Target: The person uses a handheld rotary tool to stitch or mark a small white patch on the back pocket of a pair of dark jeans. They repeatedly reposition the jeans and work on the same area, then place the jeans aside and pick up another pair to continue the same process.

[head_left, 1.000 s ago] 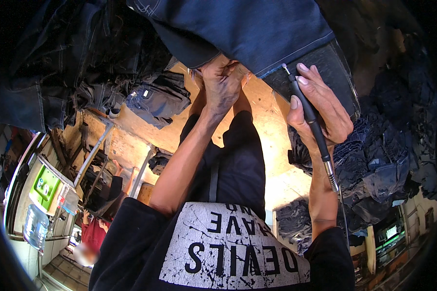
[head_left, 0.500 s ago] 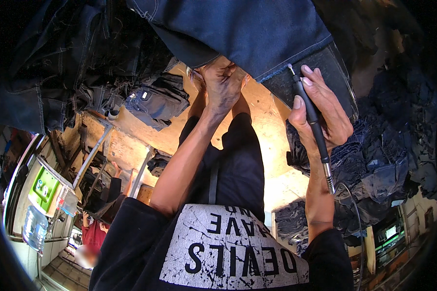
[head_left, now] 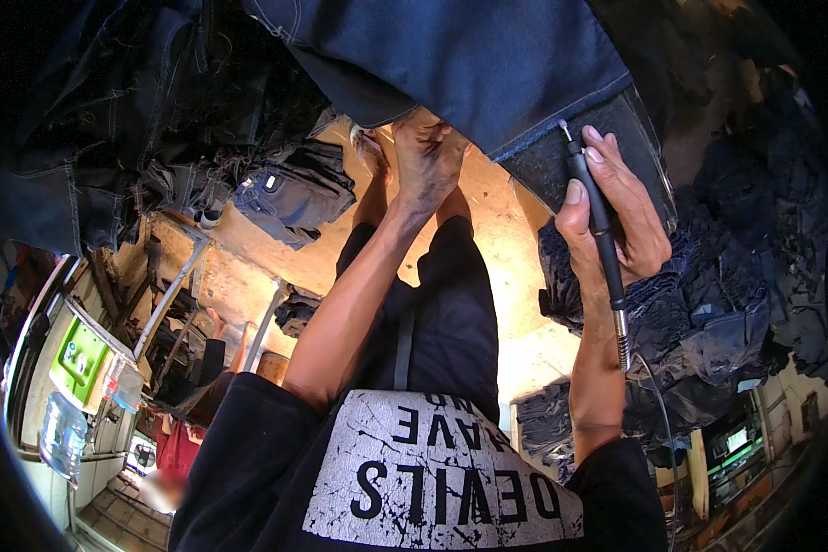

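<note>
A dark blue denim garment (head_left: 488, 64) lies across a flat dark board (head_left: 607, 143), with a frayed, paler edge along its lower right hem. My right hand (head_left: 621, 202) is closed around a slim black rotary hand tool (head_left: 600, 221). The small rounded tip of that tool is at the frayed hem; whether it touches the cloth I cannot tell. A thin cable (head_left: 658, 396) trails from its lower end. Under the denim's lower edge, my left hand (head_left: 423, 166) is closed with curled fingers, gripping the cloth there; the fingertips are partly hidden.
Dark denim pieces (head_left: 147, 120) pile up at the left, and folded stacks (head_left: 699, 276) stand at the right. A folded garment (head_left: 294, 193) lies left of my left hand. Further off are a clear water bottle (head_left: 63, 432), a green tray (head_left: 80, 362) and another person in red (head_left: 179, 451).
My right hand has shifted slightly to the right with the rotary tool, its tip moving along the frayed hem. My left hand stays almost in place on the denim.
</note>
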`<state>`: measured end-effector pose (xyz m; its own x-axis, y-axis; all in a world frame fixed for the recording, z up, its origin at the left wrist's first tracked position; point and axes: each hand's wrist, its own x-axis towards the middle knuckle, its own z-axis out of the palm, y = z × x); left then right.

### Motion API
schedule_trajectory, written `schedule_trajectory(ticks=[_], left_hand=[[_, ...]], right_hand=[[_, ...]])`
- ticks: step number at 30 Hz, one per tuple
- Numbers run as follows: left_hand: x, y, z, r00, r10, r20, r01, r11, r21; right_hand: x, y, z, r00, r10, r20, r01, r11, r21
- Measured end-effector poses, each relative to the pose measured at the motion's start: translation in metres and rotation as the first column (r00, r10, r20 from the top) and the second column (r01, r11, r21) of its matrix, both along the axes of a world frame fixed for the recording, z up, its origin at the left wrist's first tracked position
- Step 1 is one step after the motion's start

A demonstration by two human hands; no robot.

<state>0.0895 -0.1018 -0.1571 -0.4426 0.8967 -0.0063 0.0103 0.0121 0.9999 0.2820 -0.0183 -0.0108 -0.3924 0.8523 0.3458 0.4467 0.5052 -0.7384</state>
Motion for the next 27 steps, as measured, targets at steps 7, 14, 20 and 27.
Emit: schedule_trajectory(ticks=[7,14,20,27], left_hand=[[0.0,0.005,0.005,0.991,-0.016,-0.13,0.019,0.999,0.025],[0.007,0.012,0.001,0.999,0.054,-0.004,-0.054,0.996,0.076],[0.011,0.015,0.001,0.997,0.082,0.013,-0.083,0.993,0.08],[0.011,0.016,-0.001,0.986,0.08,0.145,-0.099,0.987,0.13]], right_hand=[[0.0,0.001,-0.003,1.0,-0.024,-0.003,0.024,0.999,0.027],[0.001,-0.006,-0.002,0.995,-0.085,-0.048,0.083,0.996,-0.044],[0.005,-0.004,-0.004,0.999,-0.03,-0.042,0.028,0.998,-0.055],[0.002,-0.003,-0.003,0.999,-0.048,0.002,0.048,0.996,-0.075]])
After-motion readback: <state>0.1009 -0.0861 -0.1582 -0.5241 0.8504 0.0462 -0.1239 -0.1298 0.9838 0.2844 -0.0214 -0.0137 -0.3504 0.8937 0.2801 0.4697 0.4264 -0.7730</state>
